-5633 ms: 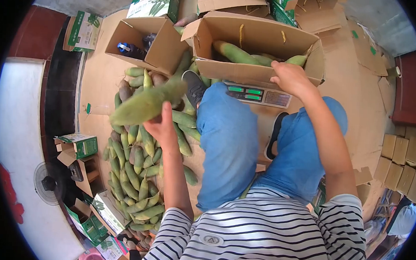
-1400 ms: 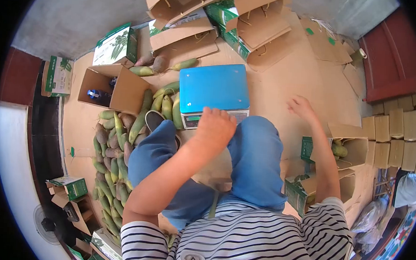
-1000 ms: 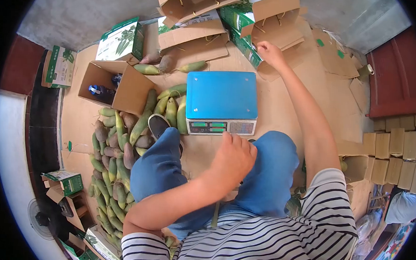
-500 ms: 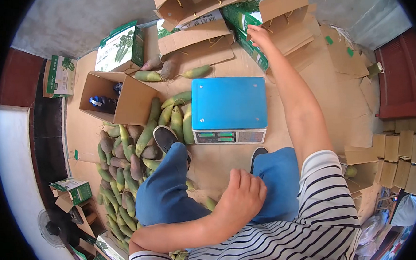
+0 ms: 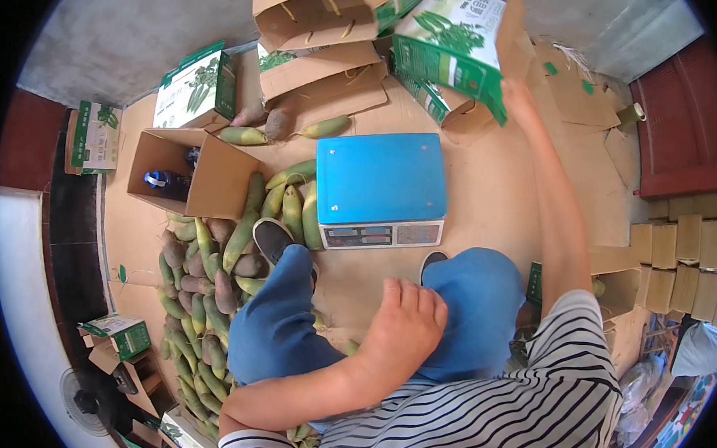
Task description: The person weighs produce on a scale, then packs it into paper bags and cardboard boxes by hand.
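Note:
My right hand (image 5: 517, 101) reaches far forward, gripping the lower right edge of a green and white cardboard box (image 5: 459, 36) printed with green radishes. That box is tilted above another green box (image 5: 430, 96) lying on the floor. My left hand (image 5: 406, 328) is held in front of my body by the right thigh, its fingers curled and its palm hidden; no object shows in it. Between my feet and the boxes stands a scale with a blue platform (image 5: 381, 179). Green radishes (image 5: 292, 212) lie just left of it.
A large radish pile (image 5: 201, 297) spreads to my left. An open carton (image 5: 227, 181) holding dark blue-capped bottles stands beyond it. More open cartons (image 5: 325, 19) lie by the wall. A printed box (image 5: 195, 90) stands at the back left. Stacked cardboard pieces (image 5: 688, 241) are at the right.
My right hand has moved right and slightly down, now gripping the printed box, which has been raised and turned. The scale's green display digits now look dark. My left hand stays bent near my thigh.

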{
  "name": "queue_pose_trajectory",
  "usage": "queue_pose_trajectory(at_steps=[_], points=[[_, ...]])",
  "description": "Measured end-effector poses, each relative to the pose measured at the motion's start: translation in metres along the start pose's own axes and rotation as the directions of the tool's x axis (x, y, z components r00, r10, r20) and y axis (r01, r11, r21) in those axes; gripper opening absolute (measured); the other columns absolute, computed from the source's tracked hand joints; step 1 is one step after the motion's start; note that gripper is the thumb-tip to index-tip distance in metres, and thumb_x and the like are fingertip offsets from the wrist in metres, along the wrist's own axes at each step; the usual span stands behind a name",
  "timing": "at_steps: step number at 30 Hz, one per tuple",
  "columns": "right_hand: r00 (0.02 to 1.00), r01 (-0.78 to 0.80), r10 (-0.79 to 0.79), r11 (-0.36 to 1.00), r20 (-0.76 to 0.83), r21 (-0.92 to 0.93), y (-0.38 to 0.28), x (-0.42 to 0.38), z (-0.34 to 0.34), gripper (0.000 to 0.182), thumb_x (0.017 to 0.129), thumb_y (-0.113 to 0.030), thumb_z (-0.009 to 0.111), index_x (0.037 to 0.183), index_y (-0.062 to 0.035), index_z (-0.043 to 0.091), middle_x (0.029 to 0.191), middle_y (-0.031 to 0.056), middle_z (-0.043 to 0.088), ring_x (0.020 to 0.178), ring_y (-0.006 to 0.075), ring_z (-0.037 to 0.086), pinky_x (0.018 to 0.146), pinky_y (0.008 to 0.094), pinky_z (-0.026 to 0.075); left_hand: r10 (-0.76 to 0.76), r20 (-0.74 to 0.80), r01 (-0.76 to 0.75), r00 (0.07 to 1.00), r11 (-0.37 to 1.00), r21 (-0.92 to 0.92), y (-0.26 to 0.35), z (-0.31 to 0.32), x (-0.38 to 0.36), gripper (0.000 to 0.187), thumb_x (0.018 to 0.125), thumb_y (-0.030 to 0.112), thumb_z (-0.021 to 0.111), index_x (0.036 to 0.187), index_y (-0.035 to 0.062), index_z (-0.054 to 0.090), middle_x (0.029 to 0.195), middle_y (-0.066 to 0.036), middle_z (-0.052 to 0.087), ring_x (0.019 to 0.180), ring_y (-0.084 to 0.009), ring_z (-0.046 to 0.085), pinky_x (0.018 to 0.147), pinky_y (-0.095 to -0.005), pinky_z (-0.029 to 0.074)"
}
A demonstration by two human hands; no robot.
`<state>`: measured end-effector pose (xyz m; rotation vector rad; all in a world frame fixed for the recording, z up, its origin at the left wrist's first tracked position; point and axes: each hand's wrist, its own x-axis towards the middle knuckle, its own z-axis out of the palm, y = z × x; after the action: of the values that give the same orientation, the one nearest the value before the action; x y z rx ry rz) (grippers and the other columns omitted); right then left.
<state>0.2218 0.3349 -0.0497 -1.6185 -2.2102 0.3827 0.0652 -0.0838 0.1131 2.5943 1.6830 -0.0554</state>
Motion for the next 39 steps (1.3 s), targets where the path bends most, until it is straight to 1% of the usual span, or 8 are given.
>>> queue_pose_trajectory(at_steps=[4,7,10,14,18,25,32,39], points=[[0.997,0.066,-0.071,0.970,0.014,0.233,0.082,-0.106,-0.018,0.027,0.090,-0.026,0.051,0.098,-0.0012,0.060,0.090,0.0169,0.063,0.082,0.0309,0.060,0.074,0.0391,0.046,-0.016,0.024,0.016,1.000,0.999,-0.035,0.003,-0.001,-0.002,0.029,0.075,0.013,0.056,0.099,-0.0020,0.058,0.088,-0.016,0.060,0.089,-0.0323,0.056,0.087,-0.0474,0.040],[0.910,-0.306,0.405,0.513,0.087,0.802,0.125,-0.151,-0.006,0.031,0.092,-0.032,0.052,0.103,-0.0046,0.060,0.088,0.0070,0.064,0.078,0.0212,0.060,0.070,0.0347,0.046,-0.006,-0.031,0.006,0.999,1.000,-0.024,0.005,0.005,-0.004,0.029,0.073,0.014,0.057,0.098,-0.0017,0.059,0.085,-0.015,0.059,0.086,-0.0309,0.056,0.084,-0.0450,0.040],[0.837,-0.467,0.410,0.190,0.362,0.864,0.155,-0.140,0.031,0.047,0.088,-0.048,0.055,0.110,-0.0071,0.058,0.095,0.0015,0.063,0.084,0.0156,0.057,0.069,0.0333,0.044,0.024,-0.014,-0.024,1.000,0.999,0.021,0.004,-0.001,-0.001,0.027,0.068,0.013,0.058,0.093,0.0028,0.057,0.081,-0.009,0.054,0.080,-0.0231,0.053,0.077,-0.0369,0.042],[0.733,-0.628,0.547,0.318,0.404,0.710,0.116,-0.127,0.037,0.080,0.072,-0.074,0.056,0.119,-0.0093,0.055,0.108,0.0040,0.060,0.098,0.0188,0.053,0.076,0.0359,0.043,-0.013,0.068,0.011,0.998,0.999,0.032,0.002,0.011,0.004,0.025,0.069,0.013,0.059,0.092,0.0027,0.057,0.081,-0.009,0.056,0.080,-0.0236,0.054,0.076,-0.0372,0.041],[0.845,-0.490,0.251,0.007,0.472,0.872,0.111,-0.115,0.029,0.094,0.069,-0.084,0.042,0.128,-0.0112,0.048,0.115,0.0065,0.057,0.104,0.0215,0.052,0.094,0.0398,0.035,-0.054,0.075,0.051,0.996,0.998,0.040,-0.001,0.013,0.006,0.029,0.072,0.015,0.058,0.096,-0.0005,0.059,0.083,-0.013,0.060,0.083,-0.0284,0.056,0.082,-0.0421,0.041],[0.615,-0.729,0.436,-0.002,0.657,0.684,0.131,-0.099,0.061,0.086,0.070,-0.072,0.060,0.129,-0.0103,0.047,0.137,0.0083,0.042,0.121,0.0254,0.042,0.097,0.0427,0.035,-0.009,-0.008,0.010,1.000,0.998,0.059,0.000,0.018,0.009,0.018,0.067,0.012,0.060,0.083,0.0057,0.057,0.077,-0.007,0.054,0.077,-0.0218,0.053,0.072,-0.0354,0.041],[0.855,-0.352,0.403,-0.010,0.326,0.936,0.056,-0.084,0.023,0.064,0.075,-0.020,0.077,0.126,-0.0008,0.042,0.119,0.0128,0.056,0.108,0.0249,0.056,0.089,0.0396,0.047,-0.031,0.026,0.029,0.999,0.999,0.046,-0.001,0.017,0.011,0.016,0.068,0.013,0.060,0.083,0.0074,0.058,0.077,-0.006,0.054,0.079,-0.0223,0.054,0.075,-0.0363,0.040],[0.987,-0.160,0.080,0.655,0.143,0.738,-0.007,-0.172,-0.098,0.043,0.082,-0.019,0.069,0.114,0.0046,0.053,0.106,0.0106,0.062,0.098,0.0171,0.058,0.084,0.0300,0.048,-0.067,0.020,0.065,0.998,0.996,0.060,0.003,0.019,0.003,0.021,0.071,0.018,0.059,0.087,0.0052,0.060,0.078,-0.007,0.056,0.079,-0.0233,0.055,0.079,-0.0387,0.041]])
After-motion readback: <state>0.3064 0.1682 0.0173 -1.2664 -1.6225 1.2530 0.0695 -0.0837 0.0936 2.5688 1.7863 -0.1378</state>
